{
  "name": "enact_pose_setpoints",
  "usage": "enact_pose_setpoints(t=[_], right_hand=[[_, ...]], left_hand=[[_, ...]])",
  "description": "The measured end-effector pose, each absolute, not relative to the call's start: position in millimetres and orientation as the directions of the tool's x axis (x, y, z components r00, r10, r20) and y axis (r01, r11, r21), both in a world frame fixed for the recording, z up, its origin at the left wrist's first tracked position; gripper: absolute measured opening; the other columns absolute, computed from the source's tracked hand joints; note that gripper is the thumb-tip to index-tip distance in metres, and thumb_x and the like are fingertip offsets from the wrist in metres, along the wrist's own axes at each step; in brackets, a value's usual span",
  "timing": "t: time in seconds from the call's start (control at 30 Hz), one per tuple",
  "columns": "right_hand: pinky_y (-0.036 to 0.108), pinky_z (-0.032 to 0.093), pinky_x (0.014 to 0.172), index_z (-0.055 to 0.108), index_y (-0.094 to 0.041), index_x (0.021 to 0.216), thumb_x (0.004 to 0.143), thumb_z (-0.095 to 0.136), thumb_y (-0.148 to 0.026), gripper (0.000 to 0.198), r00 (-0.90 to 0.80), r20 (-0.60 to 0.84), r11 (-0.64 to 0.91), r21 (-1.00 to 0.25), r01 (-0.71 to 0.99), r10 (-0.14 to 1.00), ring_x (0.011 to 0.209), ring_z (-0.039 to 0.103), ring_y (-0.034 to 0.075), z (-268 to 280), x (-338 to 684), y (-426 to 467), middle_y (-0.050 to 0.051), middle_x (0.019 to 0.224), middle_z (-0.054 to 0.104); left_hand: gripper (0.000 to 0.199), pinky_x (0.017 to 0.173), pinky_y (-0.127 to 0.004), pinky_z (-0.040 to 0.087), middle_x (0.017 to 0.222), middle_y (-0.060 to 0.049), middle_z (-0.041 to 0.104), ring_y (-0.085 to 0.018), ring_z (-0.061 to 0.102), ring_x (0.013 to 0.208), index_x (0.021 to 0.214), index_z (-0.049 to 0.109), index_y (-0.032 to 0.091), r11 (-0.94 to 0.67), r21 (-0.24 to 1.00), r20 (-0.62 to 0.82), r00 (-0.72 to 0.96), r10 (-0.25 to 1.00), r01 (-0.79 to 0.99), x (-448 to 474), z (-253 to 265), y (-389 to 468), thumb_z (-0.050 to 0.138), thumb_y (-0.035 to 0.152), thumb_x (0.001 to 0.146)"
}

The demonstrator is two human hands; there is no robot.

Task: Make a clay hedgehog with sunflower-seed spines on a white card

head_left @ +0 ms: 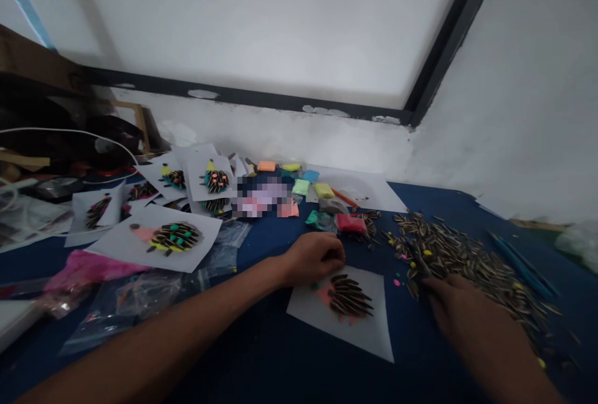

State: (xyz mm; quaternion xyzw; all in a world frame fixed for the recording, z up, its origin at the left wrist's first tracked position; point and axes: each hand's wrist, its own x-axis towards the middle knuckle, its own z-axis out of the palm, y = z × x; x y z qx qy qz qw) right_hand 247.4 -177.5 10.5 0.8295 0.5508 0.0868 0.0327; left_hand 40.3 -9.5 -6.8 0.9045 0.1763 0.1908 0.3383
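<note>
My left hand (315,258) rests at the top edge of a white paper sheet (369,338), its fingers curled closed; anything inside them is hidden. On that sheet is a hedgehog figure (349,297) with a pinkish clay body and striped sunflower seeds for spines. My right hand (467,307) is closed on a dark slender tool (420,261), blurred, its tip pointing into the loose pile of sunflower seeds (448,245). Small yellow, pink and green clay bits (397,282) lie beside the pile.
Finished-looking hedgehog sheets (205,261) overlap at the left, near plastic bags (135,304) and a pink bag (88,269). Several coloured clay packs, including a red one (351,224), sit at the back with an orange pencil (344,198). A blue tool-like object (523,267) lies right.
</note>
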Motion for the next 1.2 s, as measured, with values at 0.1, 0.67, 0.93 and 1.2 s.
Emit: enact_pose_setpoints(t=[0.1, 0.67, 0.93, 1.2], right_hand=[[0.029, 0.046, 0.050, 0.074, -0.025, 0.095, 0.089, 0.041, -0.025, 0.034, 0.336, 0.196, -0.360, 0.105, 0.927, 0.921, 0.070, 0.067, 0.019, 10, 247, -178, 0.006, 0.092, 0.067], [0.045, 0.050, 0.084, 0.071, -0.019, 0.106, 0.081, 0.035, -0.006, 0.046, -0.007, 0.396, -0.123, 0.301, 0.946, 0.918, 0.106, 0.063, 0.028, -10, 259, -157, 0.008, 0.108, 0.072], [0.040, 0.049, 0.082, 0.072, -0.017, 0.102, 0.081, 0.037, -0.009, 0.042, 0.020, 0.284, -0.065, 0.151, 0.986, 0.959, 0.094, 0.065, 0.026, 10, 274, -148, 0.009, 0.101, 0.073], [0.031, 0.040, 0.066, 0.073, -0.025, 0.080, 0.078, 0.055, -0.016, 0.021, 0.062, 0.108, -0.086, 0.232, 0.969, 0.992, 0.080, 0.062, 0.025, 28, 262, -125, 0.005, 0.078, 0.072]], left_hand=[[0.004, 0.061, -0.019, 0.038, 0.081, -0.002, 0.060, -0.009, 0.053, 0.068, 0.077, 0.064, 0.013, -0.709, 0.682, 0.239, 0.861, 0.448, 0.179, 40, -8, -10, 0.061, 0.011, 0.076], [0.005, 0.062, -0.020, 0.040, 0.080, -0.001, 0.059, -0.009, 0.053, 0.068, 0.076, 0.063, 0.013, -0.704, 0.688, 0.235, 0.863, 0.448, 0.178, 40, -9, -10, 0.061, 0.009, 0.076], [0.004, 0.063, -0.020, 0.041, 0.082, -0.003, 0.061, -0.011, 0.055, 0.071, 0.077, 0.064, 0.013, -0.707, 0.683, 0.223, 0.869, 0.441, 0.183, 40, -7, -10, 0.061, 0.010, 0.077], [0.005, 0.064, -0.020, 0.041, 0.082, -0.002, 0.061, -0.010, 0.055, 0.071, 0.075, 0.063, 0.013, -0.691, 0.699, 0.215, 0.867, 0.449, 0.184, 40, -5, -11, 0.060, 0.009, 0.076]])
